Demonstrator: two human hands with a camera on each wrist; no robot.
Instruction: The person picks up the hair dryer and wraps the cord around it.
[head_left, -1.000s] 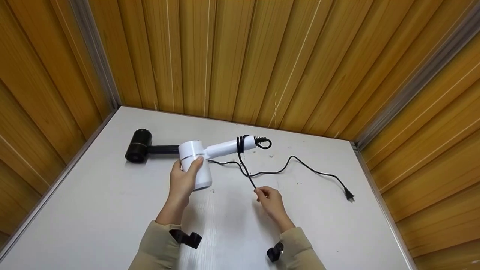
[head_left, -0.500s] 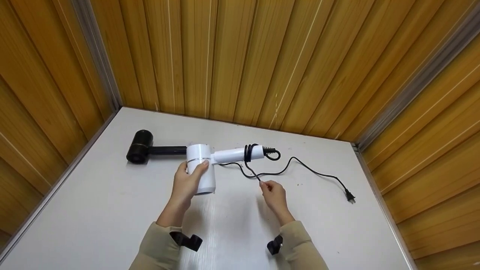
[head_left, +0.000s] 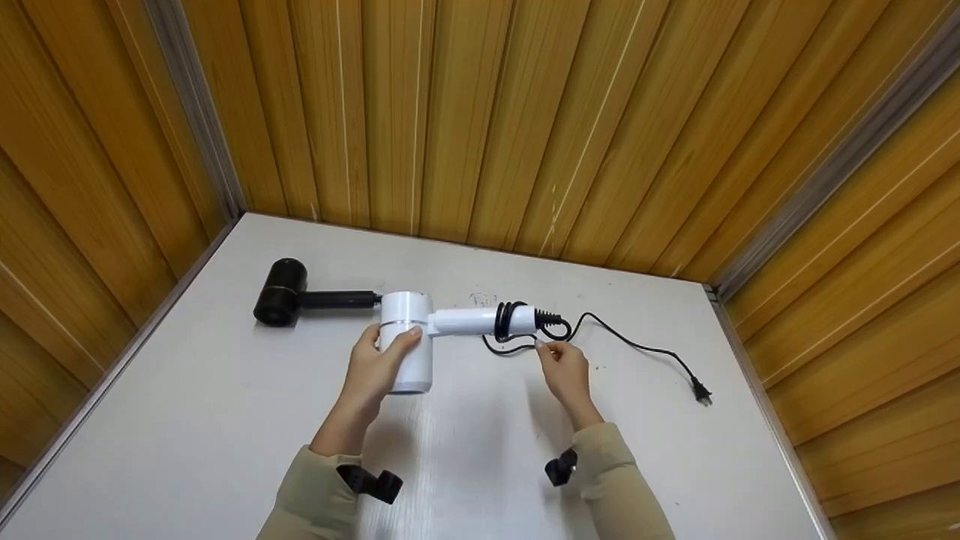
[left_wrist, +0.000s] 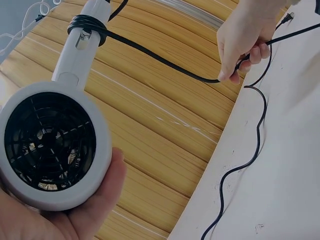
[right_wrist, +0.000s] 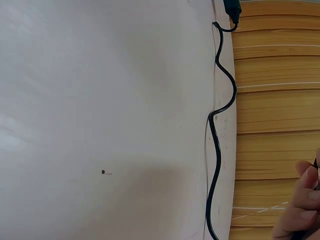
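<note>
My left hand [head_left: 367, 369] grips the barrel of a white hair dryer [head_left: 465, 321], held above the table with its handle to the right. Several turns of black cord [head_left: 502, 322] wrap round the handle near its end. In the left wrist view the dryer's round black grille [left_wrist: 50, 145] faces the camera. My right hand [head_left: 568, 373] pinches that cord just below the handle's end; in the left wrist view the cord runs taut from the coils to the fingers and on past them. At the right wrist view's edge, only part of the right hand [right_wrist: 302, 212] shows.
A black hair dryer [head_left: 279, 292] lies at the table's back left, its handle pointing towards the white one. A loose black cord [head_left: 637, 346] winds across the white table [head_left: 225, 420] to a plug [head_left: 701, 391] at the right. Wood-patterned panels [head_left: 465, 120] stand around the table.
The white hair dryer has shifted right and slightly nearer, its handle now more level. My right hand, still pinching the cord, has moved right and up towards the handle's end.
</note>
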